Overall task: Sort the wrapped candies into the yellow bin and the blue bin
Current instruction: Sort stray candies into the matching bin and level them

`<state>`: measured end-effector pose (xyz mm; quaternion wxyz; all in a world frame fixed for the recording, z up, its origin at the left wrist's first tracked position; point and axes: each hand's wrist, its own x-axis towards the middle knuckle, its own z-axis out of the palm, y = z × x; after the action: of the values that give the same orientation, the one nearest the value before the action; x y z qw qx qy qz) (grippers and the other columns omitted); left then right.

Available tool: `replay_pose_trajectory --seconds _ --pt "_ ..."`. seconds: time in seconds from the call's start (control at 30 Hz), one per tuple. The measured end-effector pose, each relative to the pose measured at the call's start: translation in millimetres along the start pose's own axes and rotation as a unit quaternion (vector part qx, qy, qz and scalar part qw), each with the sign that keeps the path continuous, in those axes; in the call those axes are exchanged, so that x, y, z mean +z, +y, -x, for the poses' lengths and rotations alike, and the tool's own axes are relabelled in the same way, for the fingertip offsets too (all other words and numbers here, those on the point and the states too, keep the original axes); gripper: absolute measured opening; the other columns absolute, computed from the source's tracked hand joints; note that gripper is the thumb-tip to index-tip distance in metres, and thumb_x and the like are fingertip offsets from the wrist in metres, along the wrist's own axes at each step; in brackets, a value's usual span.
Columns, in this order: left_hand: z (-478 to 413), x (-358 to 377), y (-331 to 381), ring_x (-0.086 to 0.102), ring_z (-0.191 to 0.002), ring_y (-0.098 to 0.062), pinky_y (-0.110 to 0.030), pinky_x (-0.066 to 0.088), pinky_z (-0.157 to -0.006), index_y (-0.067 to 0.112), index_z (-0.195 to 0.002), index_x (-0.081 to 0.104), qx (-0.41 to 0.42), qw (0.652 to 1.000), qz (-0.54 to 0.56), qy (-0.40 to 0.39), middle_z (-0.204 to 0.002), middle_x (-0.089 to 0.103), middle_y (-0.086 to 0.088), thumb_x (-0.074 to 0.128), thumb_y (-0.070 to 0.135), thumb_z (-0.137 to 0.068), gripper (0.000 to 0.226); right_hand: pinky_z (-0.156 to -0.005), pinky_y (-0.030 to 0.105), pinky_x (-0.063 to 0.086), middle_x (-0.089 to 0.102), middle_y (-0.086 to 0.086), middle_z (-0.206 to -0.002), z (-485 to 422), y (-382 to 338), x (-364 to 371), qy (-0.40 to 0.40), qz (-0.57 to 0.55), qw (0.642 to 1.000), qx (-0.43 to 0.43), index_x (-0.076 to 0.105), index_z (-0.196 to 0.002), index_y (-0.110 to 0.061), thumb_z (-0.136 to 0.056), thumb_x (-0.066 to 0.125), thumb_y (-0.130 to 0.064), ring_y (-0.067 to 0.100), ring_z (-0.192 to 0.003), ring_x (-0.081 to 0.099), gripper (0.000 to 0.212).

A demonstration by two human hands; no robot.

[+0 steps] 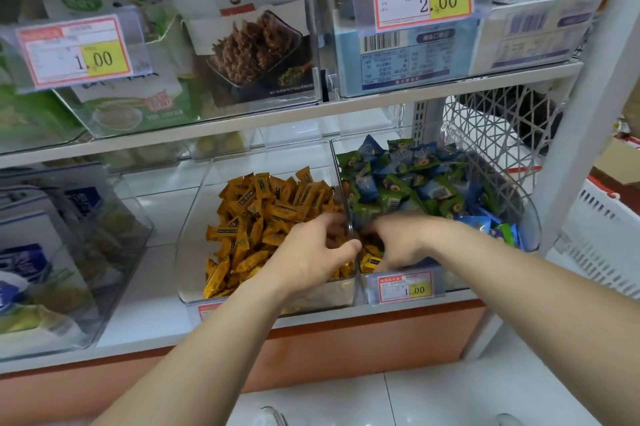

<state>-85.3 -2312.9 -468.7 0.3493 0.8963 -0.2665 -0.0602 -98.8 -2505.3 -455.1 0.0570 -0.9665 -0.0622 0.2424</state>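
Note:
Two clear bins stand side by side on the lower shelf. The left bin (194,228) is heaped with yellow wrapped candies (273,204). The right bin (526,218) holds blue and green wrapped candies (408,180), plus a few yellow ones (370,261) at its front left corner. My left hand (311,249) lies over the yellow pile at the divider, fingers curled down into the candies. My right hand (401,242) reaches into the front left of the right bin, fingers curled among the yellow candies there. What either hand holds is hidden.
A price tag (405,289) hangs on the right bin's front. Clear bins of packaged snacks (45,245) stand to the left and on the shelf above (242,55). A white wire basket (495,135) sits behind right, a white crate (602,235) beside the shelf post.

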Motion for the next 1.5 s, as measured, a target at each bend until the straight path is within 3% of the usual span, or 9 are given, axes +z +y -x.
replay_pose_trajectory --seconds 0.17,0.33,0.47,0.6,0.83,0.97,1.07,1.3,1.5 --pt "1 -2 0 0.063 -0.099 -0.003 -0.023 0.054 -0.086 0.025 -0.137 0.054 -0.006 1.0 0.019 -0.011 -0.12 0.066 0.01 0.066 0.048 -0.088 0.055 -0.057 0.028 0.046 0.065 0.003 -0.097 -8 -8 7 0.002 0.033 0.999 0.007 0.06 -0.12 -0.017 -0.082 0.073 -0.043 0.017 -0.075 0.057 0.048" --pt "3 -1 3 0.061 -0.098 0.001 -0.02 0.052 -0.084 0.024 -0.136 0.053 -0.013 0.999 0.03 -0.002 -0.118 0.064 0.012 0.066 0.046 -0.088 0.054 -0.066 0.03 0.049 0.065 0.005 -0.107 -20 -15 17 0.062 0.058 0.996 0.021 0.056 -0.119 -0.016 -0.081 0.074 -0.035 0.023 -0.084 0.061 0.046" --pt "3 0 6 0.059 -0.094 0.005 -0.011 0.047 -0.075 0.025 -0.134 0.053 -0.02 0.999 0.037 0.002 -0.107 0.06 0.02 0.066 0.044 -0.088 0.052 -0.068 0.031 0.048 0.062 0.006 -0.119 -26 -9 24 0.104 -0.018 0.994 0.003 0.036 -0.141 -0.02 -0.076 0.077 -0.035 0.025 -0.091 0.059 0.078" --pt "2 -1 6 0.06 -0.094 0.004 -0.011 0.047 -0.072 0.026 -0.132 0.054 -0.033 0.998 0.059 0.001 -0.104 0.06 0.021 0.069 0.042 -0.086 0.051 -0.067 0.026 0.05 0.066 -0.001 -0.113 -28 -6 28 0.135 -0.135 0.982 -0.003 0.057 -0.128 -0.027 -0.071 0.078 -0.033 0.02 -0.09 0.062 0.061" --pt "-2 -2 0 0.064 -0.101 -0.003 -0.025 0.055 -0.088 0.034 -0.118 0.057 -0.044 0.994 0.099 -0.01 -0.108 0.066 0.016 0.071 0.052 -0.076 0.047 -0.075 0.028 0.052 0.07 -0.003 -0.097 -16 14 19 0.168 -0.404 0.899 0.011 0.072 -0.097 -0.022 -0.075 0.08 -0.029 0.013 -0.089 0.063 0.024" --pt "-3 -2 0 0.064 -0.106 -0.005 -0.023 0.053 -0.09 0.031 -0.122 0.059 -0.036 0.994 0.101 -0.002 -0.113 0.067 0.016 0.075 0.048 -0.075 0.053 -0.084 0.028 0.053 0.069 -0.001 -0.109 -8 16 12 0.158 -0.5 0.851 -0.019 0.076 -0.106 -0.026 -0.077 0.081 -0.027 0.016 -0.102 0.063 0.029" --pt "-4 -3 6 0.054 -0.118 -0.005 -0.016 0.043 -0.093 0.031 -0.138 0.046 -0.006 0.998 0.031 0.057 -0.131 0.057 0.014 0.075 0.051 -0.073 0.074 -0.072 0.02 0.052 0.074 0.002 -0.101 -1 19 3 0.165 -0.547 0.82 -0.031 0.075 -0.106 -0.019 -0.079 0.081 -0.024 0.017 -0.094 0.069 0.028" --pt "-16 8 39 0.028 -0.141 -0.025 -0.046 0.033 -0.114 0.035 -0.155 0.011 0.084 0.977 -0.16 0.115 -0.155 0.035 0.002 0.044 0.091 -0.067 0.109 -0.071 0.034 0.057 0.074 0.021 -0.096 17 28 -9 0.148 -0.69 0.704 -0.078 0.071 -0.108 0.0 -0.085 0.075 -0.013 0.03 -0.081 0.073 0.027" --pt "-34 22 44 0.052 -0.123 -0.022 -0.042 0.036 -0.105 0.032 -0.144 0.035 0.094 0.971 -0.176 0.13 -0.129 0.062 0.001 0.025 0.086 -0.08 0.084 -0.072 0.033 0.056 0.074 0.015 -0.096 20 20 -10 0.151 -0.731 0.657 -0.104 0.07 -0.105 -0.003 -0.092 0.068 -0.024 0.025 -0.089 0.072 0.025"
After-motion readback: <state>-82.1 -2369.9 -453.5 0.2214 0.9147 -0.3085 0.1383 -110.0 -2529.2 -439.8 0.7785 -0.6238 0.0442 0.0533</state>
